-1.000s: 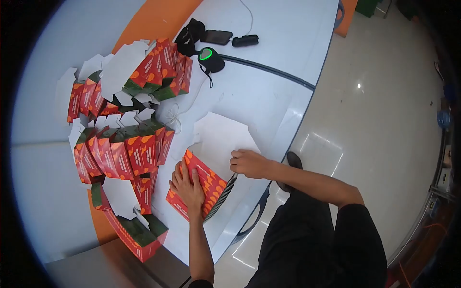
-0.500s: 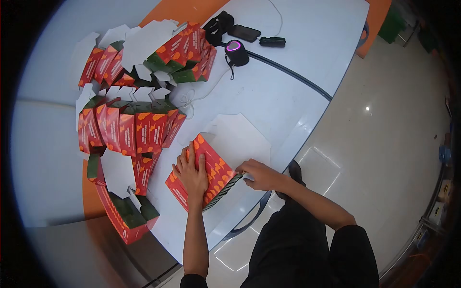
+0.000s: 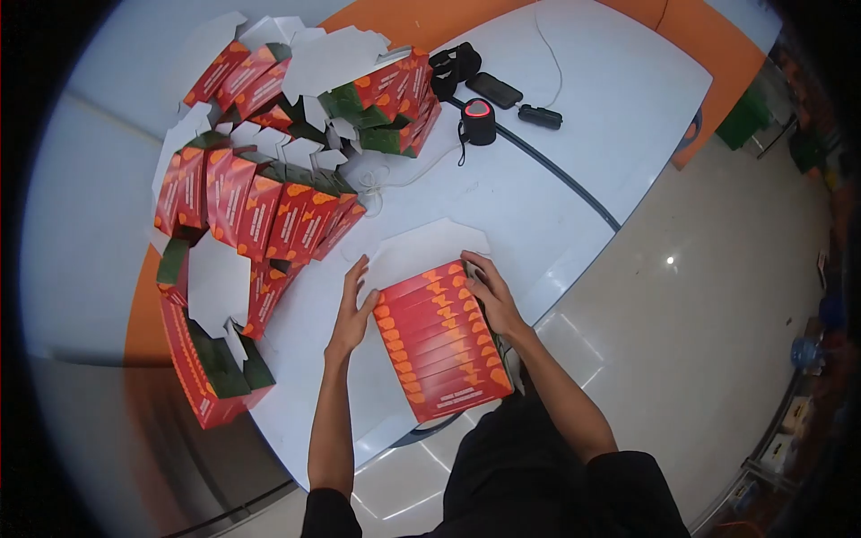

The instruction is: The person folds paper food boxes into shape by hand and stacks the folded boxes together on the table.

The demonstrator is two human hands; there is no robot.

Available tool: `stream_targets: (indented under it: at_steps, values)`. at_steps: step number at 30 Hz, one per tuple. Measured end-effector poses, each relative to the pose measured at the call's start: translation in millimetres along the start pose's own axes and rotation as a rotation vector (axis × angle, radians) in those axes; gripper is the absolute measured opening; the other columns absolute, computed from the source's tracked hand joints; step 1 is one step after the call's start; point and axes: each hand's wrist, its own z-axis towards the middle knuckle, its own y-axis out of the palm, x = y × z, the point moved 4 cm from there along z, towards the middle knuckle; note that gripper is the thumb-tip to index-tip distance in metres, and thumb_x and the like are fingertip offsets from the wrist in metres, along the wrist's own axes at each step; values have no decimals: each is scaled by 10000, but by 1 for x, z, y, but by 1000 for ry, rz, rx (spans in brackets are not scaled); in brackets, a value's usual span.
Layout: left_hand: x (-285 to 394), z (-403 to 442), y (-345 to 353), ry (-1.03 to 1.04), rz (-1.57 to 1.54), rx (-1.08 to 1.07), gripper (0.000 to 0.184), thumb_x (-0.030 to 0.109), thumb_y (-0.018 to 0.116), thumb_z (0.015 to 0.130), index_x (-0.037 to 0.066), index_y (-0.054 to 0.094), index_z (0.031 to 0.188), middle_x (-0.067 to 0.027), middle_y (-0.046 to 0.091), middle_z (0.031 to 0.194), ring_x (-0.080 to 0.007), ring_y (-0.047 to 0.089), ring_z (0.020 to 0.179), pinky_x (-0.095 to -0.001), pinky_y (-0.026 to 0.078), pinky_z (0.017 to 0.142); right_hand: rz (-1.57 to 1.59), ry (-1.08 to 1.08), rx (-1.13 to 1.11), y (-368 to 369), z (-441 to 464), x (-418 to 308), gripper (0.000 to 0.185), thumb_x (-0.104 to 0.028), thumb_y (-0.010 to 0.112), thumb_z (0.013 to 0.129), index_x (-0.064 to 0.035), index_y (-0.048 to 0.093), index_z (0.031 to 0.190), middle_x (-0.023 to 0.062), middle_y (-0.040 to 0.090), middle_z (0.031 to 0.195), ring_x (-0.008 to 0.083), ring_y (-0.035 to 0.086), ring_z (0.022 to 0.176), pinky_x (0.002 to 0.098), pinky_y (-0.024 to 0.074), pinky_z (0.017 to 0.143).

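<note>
A stack of nested red food cartons (image 3: 444,341) with orange patterns, dark green insides and white flaps is between my two hands. The cartons overlap like steps, and their near end reaches over the table's front edge. My left hand (image 3: 352,309) presses on the stack's upper left side, its thumb at the corner and its fingers stretched along the side. On the upper right side, my right hand (image 3: 491,296) grips with the fingers over the far corner. A wide white flap (image 3: 430,247) spreads out beyond the stack. Part of the right side is hidden by my right hand.
Many more nested cartons (image 3: 260,206) lie in rows on the table's left. Behind are a small black speaker (image 3: 478,124) with a red light, a phone (image 3: 494,91), a black strap (image 3: 456,63) and a white cable (image 3: 430,170). A dark cable channel (image 3: 560,179) crosses the white table (image 3: 619,81).
The carton stack has turned so its long side points toward me. My left hand has moved from its top to its left side, my right hand up its right side. The view has shifted.
</note>
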Motion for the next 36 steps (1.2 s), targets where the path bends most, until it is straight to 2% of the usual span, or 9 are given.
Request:
stream_targets:
  at_steps: [2, 3, 6, 7, 12, 16, 20, 27, 36]
  values:
    - [-21, -3, 16, 97, -176, -1, 481, 319, 541, 1096, -30, 589, 1424, -183, 649, 1287, -303, 534, 1337, -383, 383, 1172, -18, 40, 27, 2, -1, -3, 652, -286, 665, 1007, -18, 438, 1557, 160, 453, 1598, 284, 411, 1490, 451, 294, 1252]
    - [-35, -5, 26, 167, -295, 55, 437, 306, 494, 1114, -69, 709, 1170, -153, 709, 1084, -229, 639, 1098, -341, 482, 1017, -30, 50, 41, 2, 1, -4, 652, -275, 669, 1003, -13, 445, 1557, 159, 453, 1605, 281, 419, 1487, 440, 306, 1245]
    - [-68, -19, 43, -214, -555, 265, 552, 360, 463, 1130, -41, 712, 845, -52, 665, 775, -130, 604, 750, -295, 490, 717, 191, 152, 16, 7, 2, 2, 604, -244, 677, 996, 5, 508, 1520, 155, 523, 1561, 278, 478, 1450, 406, 350, 1214]
    - [-68, -19, 48, -166, -594, 365, 583, 369, 473, 1135, 15, 636, 702, 35, 553, 645, -62, 442, 582, -285, 352, 539, 182, 138, 41, 6, 4, 4, 580, -231, 678, 992, 10, 533, 1500, 152, 549, 1534, 275, 495, 1435, 398, 362, 1204]
    - [-70, -22, 52, -217, -593, 419, 580, 392, 513, 1122, 48, 574, 659, 46, 515, 641, -63, 414, 586, -285, 331, 538, 143, 62, 91, 6, 5, 2, 494, -147, 675, 973, 10, 607, 1436, 145, 610, 1435, 247, 558, 1350, 371, 430, 1145]
    - [-79, -22, 57, -209, -660, 422, 556, 381, 541, 1108, 71, 541, 647, 54, 505, 642, -59, 406, 594, -295, 318, 529, 59, 17, 128, 2, 8, 12, 485, -147, 675, 963, 26, 631, 1415, 151, 591, 1467, 269, 549, 1368, 376, 410, 1170]
    - [-94, -23, 54, -180, -503, 431, 500, 303, 554, 1093, 82, 513, 646, 64, 498, 647, -51, 398, 606, -314, 301, 510, 7, 4, 124, -1, 6, 15, 489, -165, 681, 971, 12, 630, 1424, 120, 622, 1452, 221, 548, 1373, 360, 406, 1174]
    - [-94, -21, 58, -131, -675, 369, 460, 272, 545, 1094, 9, 623, 725, 27, 573, 678, -56, 462, 618, -282, 386, 558, 70, 24, 128, 3, 6, 12, 471, -149, 644, 980, 27, 631, 1417, 99, 617, 1403, 201, 579, 1298, 318, 448, 1096]
    - [-99, -13, 58, -109, -680, 354, 479, 313, 546, 1099, 19, 635, 731, 49, 577, 678, -61, 470, 611, -283, 389, 563, 21, 39, 138, 3, 4, 6, 469, -167, 648, 985, 2, 632, 1422, 122, 624, 1392, 214, 568, 1307, 337, 431, 1118]
